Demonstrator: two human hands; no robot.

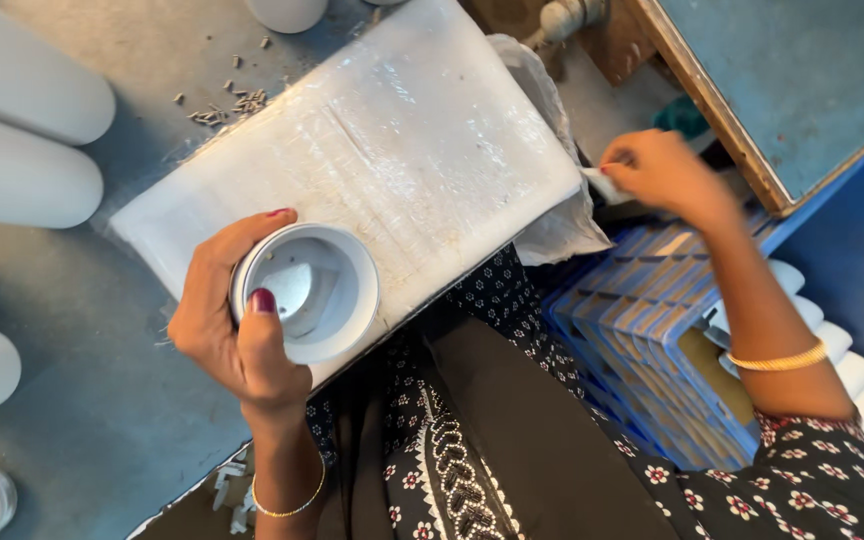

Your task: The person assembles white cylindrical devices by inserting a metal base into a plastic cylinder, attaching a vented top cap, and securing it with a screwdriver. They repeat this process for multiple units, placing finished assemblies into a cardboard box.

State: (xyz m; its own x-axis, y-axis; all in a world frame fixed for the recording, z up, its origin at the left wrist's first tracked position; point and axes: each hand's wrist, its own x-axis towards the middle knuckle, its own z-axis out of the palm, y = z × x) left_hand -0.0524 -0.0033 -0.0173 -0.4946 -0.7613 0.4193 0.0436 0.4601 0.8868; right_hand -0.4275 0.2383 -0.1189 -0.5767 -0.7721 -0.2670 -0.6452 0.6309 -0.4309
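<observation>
Our left hand (227, 320) grips a white round cup-shaped housing (307, 290) — thumb over the near rim, fingers around the far side, open end facing up at us. It sits on the near edge of a white block wrapped in clear film (372, 160), which lies across the grey bench (82, 330). Our right hand (662, 170) reaches off to the right, fingertips pinched on a small white piece (597, 185) just past the block's right end, above a blue plastic crate (642, 310). White rounded covers (22, 140) lie in a row along the bench's left edge. More white parts (842, 350) sit beside the crate on the right. A scatter of small screws (227, 105) lies on the bench by the block's far corner — well apart from both hands.
</observation>
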